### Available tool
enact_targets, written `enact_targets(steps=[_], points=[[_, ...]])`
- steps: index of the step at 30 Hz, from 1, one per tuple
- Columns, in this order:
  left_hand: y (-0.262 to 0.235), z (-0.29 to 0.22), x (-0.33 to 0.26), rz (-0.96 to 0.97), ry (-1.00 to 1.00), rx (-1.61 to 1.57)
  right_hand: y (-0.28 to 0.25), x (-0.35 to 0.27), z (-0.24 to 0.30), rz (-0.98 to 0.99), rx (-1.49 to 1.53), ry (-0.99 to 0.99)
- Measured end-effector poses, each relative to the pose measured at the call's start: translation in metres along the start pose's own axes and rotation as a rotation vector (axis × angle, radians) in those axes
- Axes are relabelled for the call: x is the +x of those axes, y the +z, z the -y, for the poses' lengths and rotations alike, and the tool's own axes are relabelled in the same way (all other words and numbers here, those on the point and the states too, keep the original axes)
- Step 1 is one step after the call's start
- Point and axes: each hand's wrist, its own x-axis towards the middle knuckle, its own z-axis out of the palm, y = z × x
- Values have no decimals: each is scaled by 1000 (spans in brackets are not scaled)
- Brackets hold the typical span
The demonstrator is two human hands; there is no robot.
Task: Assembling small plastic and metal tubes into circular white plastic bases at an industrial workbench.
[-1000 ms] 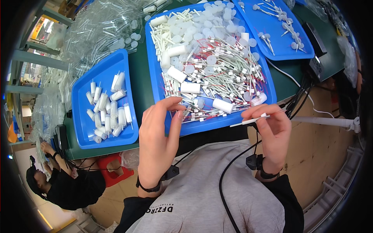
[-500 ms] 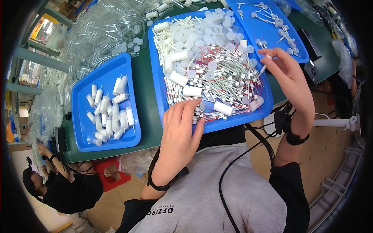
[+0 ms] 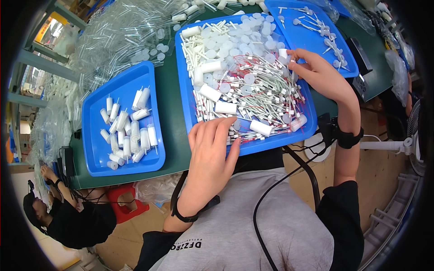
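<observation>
My left hand lies over the near edge of the middle blue tray. Its fingers are stretched out with the thumb apart, and a thin white rod shows beside the index fingertip. At the tray's right side my right hand has thumb and index finger pinched near a white cylinder; what lies between the fingertips is too small to make out. White sticks with red wires, translucent discs and several white cylinders fill the tray.
A blue tray on the left holds white cylinders with thin pins. Another blue tray, back right, holds discs on sticks. Clear plastic tubes heap at the back left. A person works at far left; a fan stands right.
My right hand has moved left and slightly up, toward the white cylinder at the tray's right edge. The slim white stick in its fingers before no longer shows clearly. My left hand stays nearly in place.
</observation>
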Motion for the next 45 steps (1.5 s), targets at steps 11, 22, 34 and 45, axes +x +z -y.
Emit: enact_targets(steps=[11, 22, 34, 45], points=[[-11, 3, 1, -5, -50, -156, 17, -56, 39, -182, 281, -171], [-9, -5, 1, -33, -166, -1151, 71, -85, 57, 245, 825, -522], [-5, 5, -3, -177, -30, -1290, 84, -93, 61, 91, 1108, -270], [-7, 10, -8, -135, 34, -1440, 74, -93, 64, -118, 336, -532]])
